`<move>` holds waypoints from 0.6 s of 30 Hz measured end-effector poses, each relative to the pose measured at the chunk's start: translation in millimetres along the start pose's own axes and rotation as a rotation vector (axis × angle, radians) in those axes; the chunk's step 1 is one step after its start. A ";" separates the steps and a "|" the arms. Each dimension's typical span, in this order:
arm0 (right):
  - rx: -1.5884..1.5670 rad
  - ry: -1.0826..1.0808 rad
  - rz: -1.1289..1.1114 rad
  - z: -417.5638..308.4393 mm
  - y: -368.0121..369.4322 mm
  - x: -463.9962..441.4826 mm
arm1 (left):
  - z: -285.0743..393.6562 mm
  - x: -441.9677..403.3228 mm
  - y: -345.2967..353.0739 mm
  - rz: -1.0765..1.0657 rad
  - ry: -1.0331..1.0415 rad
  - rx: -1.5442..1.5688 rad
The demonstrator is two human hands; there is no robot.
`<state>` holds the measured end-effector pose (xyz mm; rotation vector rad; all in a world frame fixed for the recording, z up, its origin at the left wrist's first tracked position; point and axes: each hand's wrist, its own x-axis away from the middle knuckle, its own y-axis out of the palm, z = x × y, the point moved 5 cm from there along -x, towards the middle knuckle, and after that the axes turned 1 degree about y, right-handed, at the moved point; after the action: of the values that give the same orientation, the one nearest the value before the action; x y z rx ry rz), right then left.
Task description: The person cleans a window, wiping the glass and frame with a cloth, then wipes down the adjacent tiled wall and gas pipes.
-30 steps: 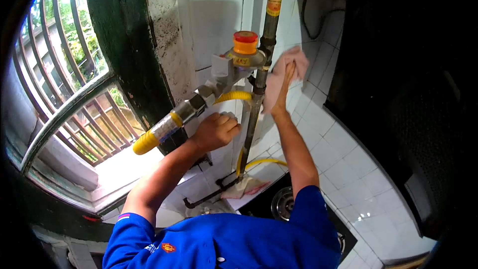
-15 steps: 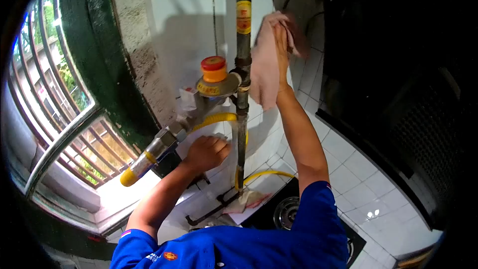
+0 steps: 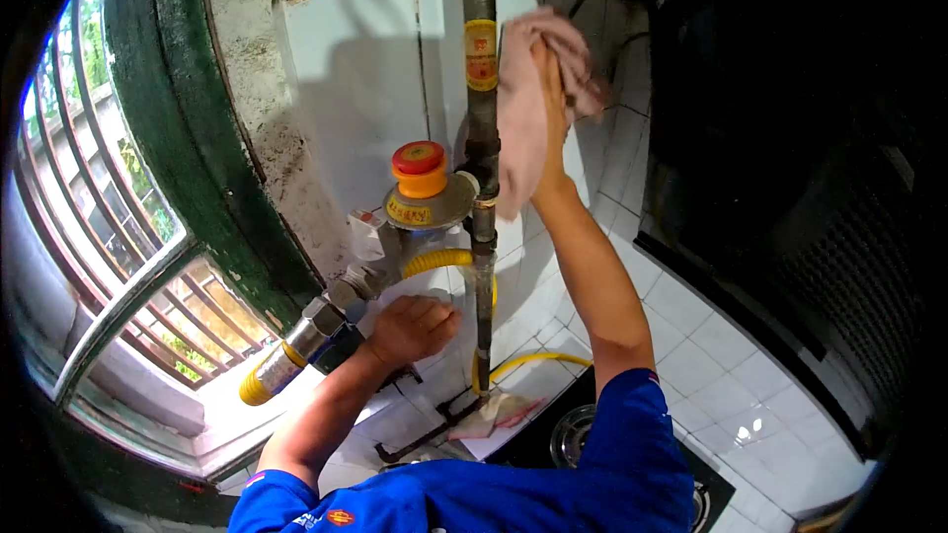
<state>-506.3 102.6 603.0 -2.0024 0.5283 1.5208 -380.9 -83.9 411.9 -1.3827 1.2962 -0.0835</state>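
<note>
My right hand [image 3: 555, 104] is stretched up with a pink cloth [image 3: 523, 123], laid against the white tiled wall just right of a dark vertical pipe [image 3: 481, 128]. Part of the cloth drapes over and around the fingers. Lower down, my left hand [image 3: 417, 329] is curled closed beside the pipe; its palm side is hidden, so what it may hold does not show. Above it, a round metal gas regulator [image 3: 434, 203] with a red and orange cap [image 3: 419, 163] is joined to the pipe. A yellow corrugated hose [image 3: 439, 260] runs below the regulator.
A barred window [image 3: 128, 197] with a green frame [image 3: 202, 128] is at left. A metal fitting with a yellow end [image 3: 255, 388] juts toward it. Below are a black gas stove [image 3: 538, 442] and another cloth [image 3: 494, 415]. A dark range hood [image 3: 790, 237] fills the right.
The right hand and pink cloth have shifted slightly against the wall, and the cloth's folds look different. The left hand stays closed near the pipe. The whole view has tilted a little.
</note>
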 end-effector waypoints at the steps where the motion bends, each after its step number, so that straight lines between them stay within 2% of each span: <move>1: 0.028 -0.010 -0.008 -5.0 2.1 -7.4 | 2.7 -1.8 -8.0 0.105 0.053 -0.033; 2: 0.057 -0.020 -0.017 -10.6 4.4 -12.8 | 5.9 -1.0 -14.8 0.211 0.106 -0.066; 3: 0.088 -0.028 -0.024 -15.4 7.5 -14.6 | 5.8 2.4 -11.5 0.210 0.099 -0.070; 4: 0.083 -0.035 -0.028 -13.0 7.2 -8.0 | 4.6 6.2 -0.6 0.131 0.100 -0.073; 5: -0.065 -0.068 -0.173 -2.0 11.6 3.5 | 2.1 6.4 7.1 0.061 0.095 -0.081; 6: -0.072 -0.077 -0.194 2.2 9.4 8.0 | -0.1 3.7 6.5 0.073 0.080 -0.093; 8: 0.040 -0.075 -0.169 -7.6 2.8 -12.1 | 5.0 4.1 -4.0 0.223 0.134 -0.119; 11: 0.003 -0.018 -0.176 -39.2 -0.6 -48.7 | 7.5 1.4 -12.2 0.279 0.156 -0.191; 13: -0.479 -0.233 -0.158 -57.4 3.8 -54.0 | 8.4 -0.1 -15.5 0.279 0.159 -0.200; 14: -0.483 -0.235 -0.163 -57.6 1.3 -60.2 | 9.1 0.1 -16.8 0.281 0.160 -0.209; 16: 0.289 -1.024 -0.175 -87.9 -8.7 -54.6 | 9.2 -0.7 -19.4 0.253 0.154 -0.190; 17: 0.261 -0.826 -0.373 -91.8 -14.4 -56.8 | 7.4 -0.1 -18.4 0.220 0.154 -0.168; 18: 0.110 -0.793 -0.322 -78.2 -11.2 -57.6 | 6.8 0.9 -18.8 0.225 0.145 -0.173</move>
<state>-457.6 59.1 675.9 -1.1729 -0.0381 1.8419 -364.3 -85.7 422.8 -1.3857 1.6029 0.0852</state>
